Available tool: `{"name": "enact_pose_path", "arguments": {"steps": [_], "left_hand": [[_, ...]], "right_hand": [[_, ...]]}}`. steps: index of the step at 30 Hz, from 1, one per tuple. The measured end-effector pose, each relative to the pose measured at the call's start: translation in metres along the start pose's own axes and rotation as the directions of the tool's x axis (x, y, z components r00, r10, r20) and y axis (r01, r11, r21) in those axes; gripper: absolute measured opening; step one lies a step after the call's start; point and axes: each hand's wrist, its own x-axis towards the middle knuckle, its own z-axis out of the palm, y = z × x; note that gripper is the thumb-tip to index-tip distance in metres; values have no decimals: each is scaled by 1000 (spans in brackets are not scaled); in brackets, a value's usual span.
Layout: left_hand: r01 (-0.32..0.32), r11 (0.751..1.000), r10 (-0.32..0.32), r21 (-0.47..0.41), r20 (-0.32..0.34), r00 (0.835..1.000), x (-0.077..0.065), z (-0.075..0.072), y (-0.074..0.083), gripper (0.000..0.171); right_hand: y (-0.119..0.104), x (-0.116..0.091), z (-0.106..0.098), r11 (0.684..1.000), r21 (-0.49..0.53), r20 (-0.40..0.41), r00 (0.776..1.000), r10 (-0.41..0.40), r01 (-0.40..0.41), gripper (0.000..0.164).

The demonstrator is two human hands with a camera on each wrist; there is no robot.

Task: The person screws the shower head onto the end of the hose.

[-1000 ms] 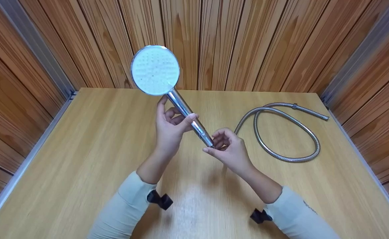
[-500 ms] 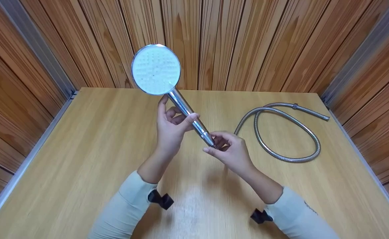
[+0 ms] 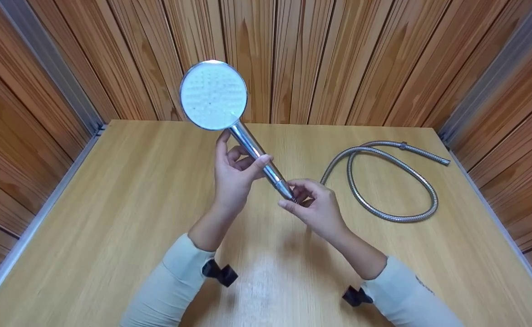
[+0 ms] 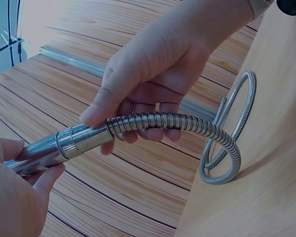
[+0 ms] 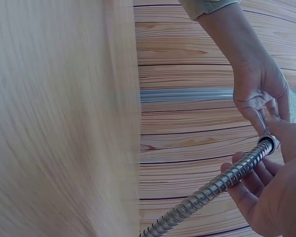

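A chrome hand shower [image 3: 214, 95] with a round white nozzle face is held up over the table, tilted with its head at the upper left. My left hand [image 3: 232, 186] grips its handle [image 3: 250, 145], thumb across the front and fingers behind. At the handle's lower end, my right hand [image 3: 318, 206] pinches the smooth metal collar [image 4: 89, 138], where the ribbed metal shower hose [image 4: 187, 122] meets the handle. In the right wrist view, the hose [image 5: 202, 197] runs down from that joint past my right fingertips. My right hand hides most of the joint in the head view.
The rest of the hose lies in a loop on the right of the wooden table [image 3: 125, 218], its free end [image 3: 445, 161] near the right edge. Wood-panelled walls [image 3: 293, 59] stand behind and at both sides. Small black wrist cameras [image 3: 220, 272] sit at the cuffs.
My right index finger has shifted slightly around the collar over the last second. The hand shower has barely moved, and the hose loop on the table lies as before.
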Motion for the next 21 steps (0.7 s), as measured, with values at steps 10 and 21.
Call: {"name": "enact_pose_path", "arguments": {"steps": [10,21], "left_hand": [[7,1000,-7,-12,-7,1000,1,-1,1,85],[-2,1000,1,-20,-4,1000,0,0,1,85]], "right_hand": [[2,0,0,1000,4,14,999,-30,30,17],[-1,1,0,1000,-1,33,999,-4,4,25]]}}
